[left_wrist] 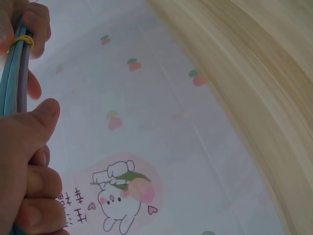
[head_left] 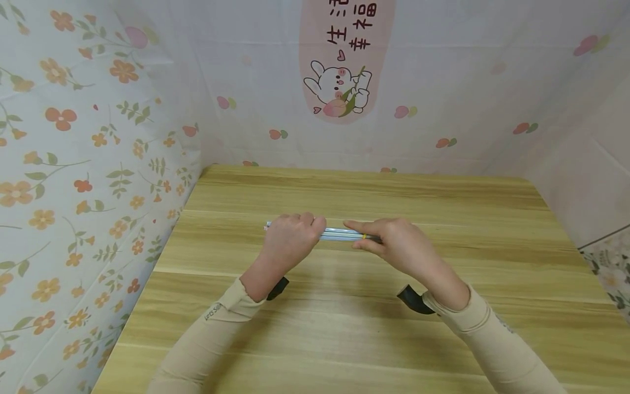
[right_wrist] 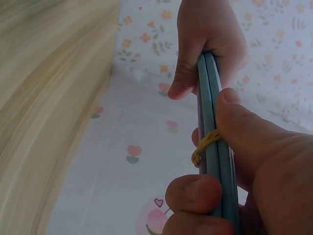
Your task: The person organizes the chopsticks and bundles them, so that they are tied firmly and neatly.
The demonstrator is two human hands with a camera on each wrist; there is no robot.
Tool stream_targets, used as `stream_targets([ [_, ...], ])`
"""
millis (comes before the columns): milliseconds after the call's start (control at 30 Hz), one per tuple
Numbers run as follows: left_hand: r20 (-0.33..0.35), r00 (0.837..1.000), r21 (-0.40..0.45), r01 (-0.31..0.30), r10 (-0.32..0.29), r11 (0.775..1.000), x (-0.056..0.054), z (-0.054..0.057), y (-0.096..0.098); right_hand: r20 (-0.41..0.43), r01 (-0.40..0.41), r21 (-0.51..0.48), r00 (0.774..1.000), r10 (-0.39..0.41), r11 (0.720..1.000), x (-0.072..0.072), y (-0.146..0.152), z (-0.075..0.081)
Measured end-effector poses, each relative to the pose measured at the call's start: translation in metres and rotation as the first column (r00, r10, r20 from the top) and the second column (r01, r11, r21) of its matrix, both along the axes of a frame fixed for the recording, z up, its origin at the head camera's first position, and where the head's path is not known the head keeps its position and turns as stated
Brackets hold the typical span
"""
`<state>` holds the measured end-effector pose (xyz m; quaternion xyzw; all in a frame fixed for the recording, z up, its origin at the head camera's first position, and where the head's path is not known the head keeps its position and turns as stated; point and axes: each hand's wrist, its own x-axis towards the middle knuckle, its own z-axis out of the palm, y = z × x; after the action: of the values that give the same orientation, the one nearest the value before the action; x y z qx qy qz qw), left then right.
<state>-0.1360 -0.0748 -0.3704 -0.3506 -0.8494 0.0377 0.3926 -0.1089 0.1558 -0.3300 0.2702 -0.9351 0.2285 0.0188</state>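
A bundle of slim, pencil-like blue sticks (head_left: 338, 234), with a purplish one along its side, is held roughly level above the table. My left hand (head_left: 293, 241) grips its left part, fingers curled around, and a short end pokes out past the fist. Toward the other end, my right hand (head_left: 410, 249) holds the bundle between thumb and fingers. A twisted yellow rubber band (right_wrist: 208, 143) circles the sticks beside the right thumb and fingers. In the left wrist view the sticks (left_wrist: 13, 81) run between both hands. The right palm hides the bundle's right end.
The wooden table (head_left: 339, 339) spreads below both hands. A white printed cloth (head_left: 443, 98) hangs behind it, and a flowered cloth (head_left: 88, 219) hangs along the left. Black pieces (head_left: 415, 300) show beside each wrist.
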Motion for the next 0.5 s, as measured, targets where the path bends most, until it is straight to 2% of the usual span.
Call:
stream_targets([
  [233,0.019,1.0,0.001,-0.002,0.002,1.0,0.0,-0.001,-0.001,-0.036,-0.008,0.044,0.999,0.01,0.999,-0.001,-0.001,-0.001],
  [500,0.017,1.0,0.038,0.014,-0.015,0.999,-0.001,-0.004,-0.001,0.057,-0.012,0.041,0.998,0.01,0.999,-0.003,0.009,0.005],
])
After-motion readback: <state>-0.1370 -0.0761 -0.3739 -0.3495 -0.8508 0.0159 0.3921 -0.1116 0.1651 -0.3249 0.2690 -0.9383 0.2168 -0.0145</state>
